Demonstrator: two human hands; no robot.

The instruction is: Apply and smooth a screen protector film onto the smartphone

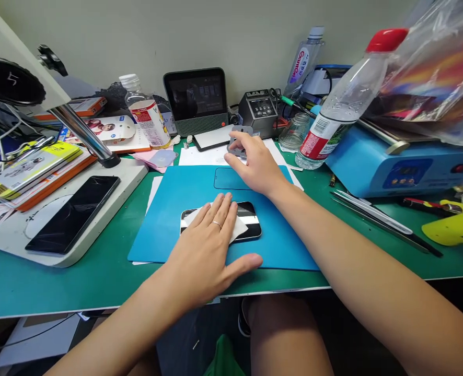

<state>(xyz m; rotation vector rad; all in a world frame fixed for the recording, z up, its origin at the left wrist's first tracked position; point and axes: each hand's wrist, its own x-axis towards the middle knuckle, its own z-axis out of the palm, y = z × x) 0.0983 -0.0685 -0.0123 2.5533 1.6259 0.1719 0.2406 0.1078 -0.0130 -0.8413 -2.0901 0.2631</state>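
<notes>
My left hand (208,240) lies flat, fingers stretched out, on a white wipe (239,230) spread over a phone (253,211). The phone rests on a blue mat (157,230), and much of it is covered by the wipe and fingers. Farther back, my right hand (257,162) reaches over the mat with thumb and forefinger apart. Its fingertips are at a small see-through plastic box (241,133); whether they touch it I cannot tell. Under that hand, a thin phone-shaped outline, seemingly a screen protector (229,178), lies on the mat.
Left, a black phone (74,214) lies on a microscope base (131,175). Behind are a bottle (147,117), a display (196,96) and a black soldering station (257,112). Right stand a red-capped bottle (333,120), a blue machine (404,162) and tweezers (376,214).
</notes>
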